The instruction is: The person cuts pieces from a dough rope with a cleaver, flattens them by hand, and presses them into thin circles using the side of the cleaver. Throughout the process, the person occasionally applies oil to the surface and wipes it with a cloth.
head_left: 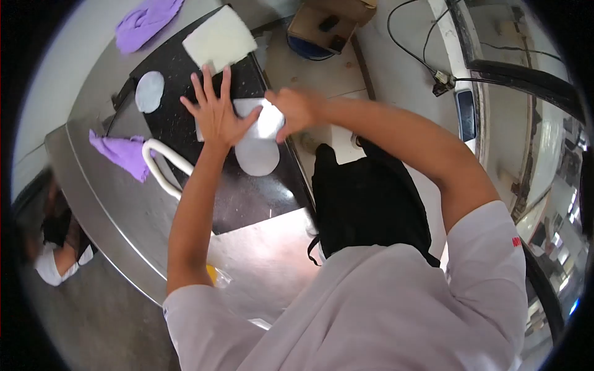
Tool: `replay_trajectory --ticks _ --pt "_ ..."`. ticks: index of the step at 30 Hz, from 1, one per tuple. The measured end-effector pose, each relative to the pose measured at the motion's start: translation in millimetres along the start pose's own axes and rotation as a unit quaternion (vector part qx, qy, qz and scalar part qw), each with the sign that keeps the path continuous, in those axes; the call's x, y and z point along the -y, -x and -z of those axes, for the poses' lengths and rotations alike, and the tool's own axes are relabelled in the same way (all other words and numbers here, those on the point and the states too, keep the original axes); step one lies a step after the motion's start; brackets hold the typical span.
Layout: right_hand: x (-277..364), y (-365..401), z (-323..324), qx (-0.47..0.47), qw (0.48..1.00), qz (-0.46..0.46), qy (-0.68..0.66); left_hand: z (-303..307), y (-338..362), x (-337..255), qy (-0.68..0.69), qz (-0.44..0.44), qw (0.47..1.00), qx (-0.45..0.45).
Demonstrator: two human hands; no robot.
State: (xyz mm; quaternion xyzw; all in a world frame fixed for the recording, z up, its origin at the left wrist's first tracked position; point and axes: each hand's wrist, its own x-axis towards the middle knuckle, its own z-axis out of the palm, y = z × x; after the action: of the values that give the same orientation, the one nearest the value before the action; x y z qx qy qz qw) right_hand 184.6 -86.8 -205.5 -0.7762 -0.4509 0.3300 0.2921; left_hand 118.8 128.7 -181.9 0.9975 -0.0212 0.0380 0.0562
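My left hand (215,117) lies palm down with its fingers spread, over the dark board (238,207). Its thumb reaches across a shiny flat metal plate (268,122). Around the right edge of that plate, my right hand (296,110) is closed, fingers and thumb gripping it. A pale round disc (257,158) lies on the board just below the plate and is partly covered by it. A second pale disc (150,91) rests farther left. Beyond my left fingertips sits a pile of off-white square sheets (220,37).
Purple cloths lie at the back (145,25) and on the left (125,154) of the metal counter (127,207). Near my left forearm stands a white curved handle (166,162). A cardboard box (328,28) is beyond the counter. Another person (59,253) is at far left.
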Motion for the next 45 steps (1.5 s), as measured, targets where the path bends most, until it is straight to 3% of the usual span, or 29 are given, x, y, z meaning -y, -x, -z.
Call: replay_trajectory --ticks 2,4,6,8,10,12,13,17,20,23,25,27,29,33,36,38,40,45 --pt "-0.8 -11.2 20.2 -0.01 0.999 0.022 0.026 -0.9 -10.5 8.4 -0.027 -0.003 0.999 -0.024" --pt "5.8 -22.8 36.6 -0.04 0.999 0.002 0.016 -6.4 -19.6 17.7 -0.023 0.003 0.99 -0.136" --pt "6.2 -19.5 30.2 -0.098 0.995 -0.009 -0.009 10.8 -6.8 9.6 -0.069 0.012 0.987 -0.144" --pt "8.2 -18.2 16.9 -0.207 0.975 -0.03 -0.072 34.1 14.8 8.8 0.078 -0.147 0.985 0.037" --pt "17.0 14.8 -1.5 -0.136 0.981 -0.09 -0.105 48.4 43.6 2.7 0.079 -0.285 0.939 0.177" --pt "11.5 61.5 -49.1 -0.151 0.977 -0.015 -0.148 52.9 58.7 -5.3 0.027 -0.323 0.929 0.178" --pt "16.0 81.8 -63.2 -0.127 0.976 -0.053 -0.166 54.5 63.7 -9.2 -0.024 -0.364 0.915 0.175" --pt "31.2 151.5 -93.5 -0.089 0.982 -0.09 -0.138 57.7 53.3 -24.1 -0.015 -0.277 0.937 0.212" --pt "38.3 207.2 -87.0 -0.017 0.981 -0.117 -0.153 72.1 40.8 -30.5 -0.08 -0.292 0.917 0.261" --pt "32.1 259.0 -75.5 0.027 0.99 -0.124 -0.068 83.0 34.1 -26.8 -0.064 -0.282 0.907 0.307" --pt "23.1 270.4 -52.5 0.084 0.971 -0.177 -0.135 85.1 34.8 -24.5 -0.052 -0.283 0.911 0.296" --pt "19.2 258.0 -30.7 0.001 0.979 -0.196 -0.053 86.1 35.1 -21.4 -0.042 -0.286 0.915 0.282" --pt "-22.2 223.9 -25.6 -0.087 0.988 -0.124 0.011 84.4 36.2 -20.3 0.012 -0.299 0.916 0.267" --pt "-9.2 113.3 9.7 -0.156 0.987 -0.038 0.016 77.7 38.0 -18.9 0.085 -0.271 0.915 0.288" --pt "19.6 57.1 -6.8 -0.134 0.989 -0.054 0.012 81.6 41.7 -20.3 0.088 -0.218 0.923 0.304" --pt "16.9 34.8 -49.5 -0.122 0.992 0.028 0.0 84.2 47.7 -19.3 0.096 -0.204 0.934 0.277" --pt "41.1 61.7 -73.6 -0.13 0.989 0.067 -0.039 101.6 51.0 -26.7 0.094 -0.2 0.932 0.288" --pt "51.3 143.5 -76.9 0.053 0.998 -0.026 -0.027 110.8 68.1 -6.7 0.156 -0.115 0.943 0.271"
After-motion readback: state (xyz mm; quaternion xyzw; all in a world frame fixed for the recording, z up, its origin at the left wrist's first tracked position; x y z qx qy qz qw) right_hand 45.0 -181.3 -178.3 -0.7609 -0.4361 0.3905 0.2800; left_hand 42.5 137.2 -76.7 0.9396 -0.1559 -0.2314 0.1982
